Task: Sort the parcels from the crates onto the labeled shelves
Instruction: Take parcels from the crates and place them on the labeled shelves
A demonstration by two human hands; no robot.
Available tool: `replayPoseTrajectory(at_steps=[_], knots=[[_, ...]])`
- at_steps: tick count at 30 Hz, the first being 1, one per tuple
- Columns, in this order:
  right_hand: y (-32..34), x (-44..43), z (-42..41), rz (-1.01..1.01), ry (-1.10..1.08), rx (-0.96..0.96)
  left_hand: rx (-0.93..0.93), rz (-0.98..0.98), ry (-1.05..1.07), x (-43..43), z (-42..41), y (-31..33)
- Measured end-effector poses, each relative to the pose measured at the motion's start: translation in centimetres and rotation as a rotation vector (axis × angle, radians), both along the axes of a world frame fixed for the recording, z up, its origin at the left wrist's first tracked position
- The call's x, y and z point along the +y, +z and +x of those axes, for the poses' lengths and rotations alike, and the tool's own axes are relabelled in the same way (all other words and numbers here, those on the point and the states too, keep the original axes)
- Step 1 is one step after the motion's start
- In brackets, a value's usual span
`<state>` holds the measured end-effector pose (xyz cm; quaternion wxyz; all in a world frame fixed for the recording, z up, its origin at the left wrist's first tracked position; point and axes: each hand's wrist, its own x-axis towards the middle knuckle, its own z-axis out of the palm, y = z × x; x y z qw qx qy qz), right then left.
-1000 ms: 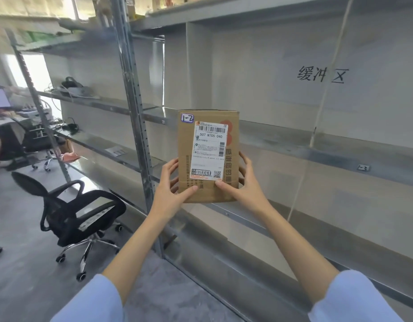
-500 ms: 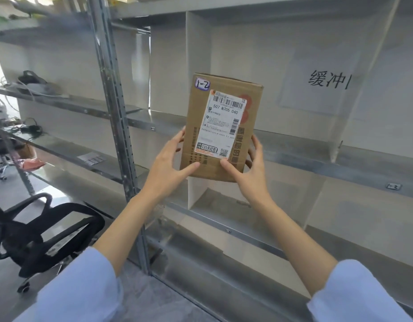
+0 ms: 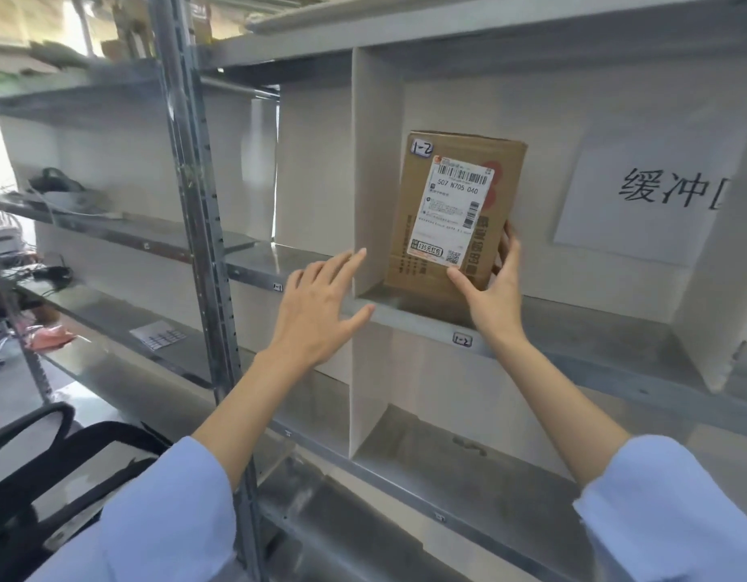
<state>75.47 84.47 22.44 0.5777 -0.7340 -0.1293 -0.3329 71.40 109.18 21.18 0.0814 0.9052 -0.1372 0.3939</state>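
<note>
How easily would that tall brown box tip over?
Probably fairly easily: the box stands tall on a narrow end on the shelf. It seems stiff, with straight cardboard edges. Likely light, since only the right hand holds it.

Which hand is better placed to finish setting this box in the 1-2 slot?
The right hand: it grips the box low on its right side, inside the slot. The left hand is open, off the box, by the white divider.
</note>
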Motion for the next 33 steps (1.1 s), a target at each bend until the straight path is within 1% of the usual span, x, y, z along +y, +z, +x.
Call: replayPoseTrajectory(at_steps=[8,12,18,22,27,30,33], knots=[[-1.6,1.1,6.4,-0.051,-0.059,0.063,0.018,0.021,-0.015,0.9,4.3,-1.0],[-1.9,1.6,7.3,-0.071,-0.083,0.048,0.034,0.037,-0.058,1.6,6.0,-1.4],[-2.0,2.4,7.1,-0.148,-0.214,0.127,0.062,0.032,-0.17,2.9,7.7,-1.3],[-1.9,2.6,5.6,-0.141,-0.31,0.189,0.062,0.037,-0.251,3.9,7.8,-1.3],[-2.6,2.2,1.0,-0.219,-0.463,0.217,0.072,0.031,-0.391,2.7,7.3,-1.5],[-3.2,1.1,-3.3,-0.349,-0.578,0.264,0.07,0.033,-0.511,-0.1,6.4,-2.0],[-3.8,-0.8,-8.1,-0.531,-0.759,0.355,0.09,0.045,-0.615,-4.0,4.7,-2.5]])
